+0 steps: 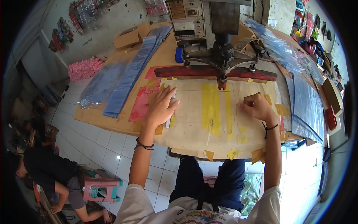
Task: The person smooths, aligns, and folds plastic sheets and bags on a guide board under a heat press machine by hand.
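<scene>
My left hand [163,107] lies on the left part of a tan work board [190,138], fingers stretched out and thumb apart. Beside and partly under it runs a narrow white strip [168,122]. Over the right part of the board is my right hand [258,107], its fingers curled in and thumb pressed to them; whether anything thin is pinched there I cannot make out. Yellow tape bands [212,112] cross the board between my hands. Just beyond stands a press machine with a long red-and-black bar [179,71], raised on a black metal bracket [223,56].
Long blue-tinted plastic sheets [128,82] lie on the table's left, and more plastic sheets [306,106] are stacked at right. A control box [186,20] stands at the back. On the floor at left, a person in a black shirt [48,166] bends beside stacked stools [102,186].
</scene>
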The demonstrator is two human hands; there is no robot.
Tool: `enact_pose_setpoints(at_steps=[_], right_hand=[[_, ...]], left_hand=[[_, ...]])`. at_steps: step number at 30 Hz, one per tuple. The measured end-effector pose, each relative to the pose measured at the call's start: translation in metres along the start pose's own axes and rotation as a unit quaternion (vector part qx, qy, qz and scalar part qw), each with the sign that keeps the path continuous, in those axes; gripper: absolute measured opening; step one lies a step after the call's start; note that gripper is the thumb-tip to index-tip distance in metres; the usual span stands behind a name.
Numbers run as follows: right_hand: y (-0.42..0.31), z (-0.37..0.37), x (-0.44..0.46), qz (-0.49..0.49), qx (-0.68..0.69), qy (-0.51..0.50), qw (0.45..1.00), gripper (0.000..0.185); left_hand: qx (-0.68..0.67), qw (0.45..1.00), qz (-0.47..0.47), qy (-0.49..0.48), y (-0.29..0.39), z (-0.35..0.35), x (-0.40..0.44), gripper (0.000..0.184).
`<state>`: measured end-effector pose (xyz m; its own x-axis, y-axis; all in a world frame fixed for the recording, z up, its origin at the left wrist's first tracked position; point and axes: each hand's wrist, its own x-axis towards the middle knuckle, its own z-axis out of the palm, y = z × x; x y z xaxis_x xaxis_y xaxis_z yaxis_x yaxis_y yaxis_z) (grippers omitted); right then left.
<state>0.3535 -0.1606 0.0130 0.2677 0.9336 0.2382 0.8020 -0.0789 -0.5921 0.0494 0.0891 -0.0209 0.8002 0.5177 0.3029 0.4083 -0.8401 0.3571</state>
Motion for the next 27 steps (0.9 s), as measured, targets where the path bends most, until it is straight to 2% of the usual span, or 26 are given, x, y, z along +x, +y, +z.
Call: enact_pose_setpoints(at_steps=[6, 12, 18, 27], right_hand=[[-0.008, 0.002, 0.0, 0.014, -0.001, -0.026, 1.0, 0.039], [-0.012, 0.004, 0.001, 0.028, -0.01, -0.033, 0.999, 0.033], [-0.012, 0.007, 0.001, 0.036, -0.013, -0.013, 0.999, 0.028], [-0.012, 0.007, 0.001, 0.014, -0.015, -0.022, 1.0, 0.027]], left_hand=[[0.01, 1.0, 0.001, 0.016, -0.001, 0.001, 0.0, 0.058], [-0.14, 0.987, -0.067, 0.047, 0.0, -0.003, 0.0, 0.047], [-0.101, 0.992, -0.007, 0.076, -0.008, 0.003, -0.004, 0.041], [-0.087, 0.993, -0.001, 0.076, -0.007, 0.001, -0.003, 0.043]])
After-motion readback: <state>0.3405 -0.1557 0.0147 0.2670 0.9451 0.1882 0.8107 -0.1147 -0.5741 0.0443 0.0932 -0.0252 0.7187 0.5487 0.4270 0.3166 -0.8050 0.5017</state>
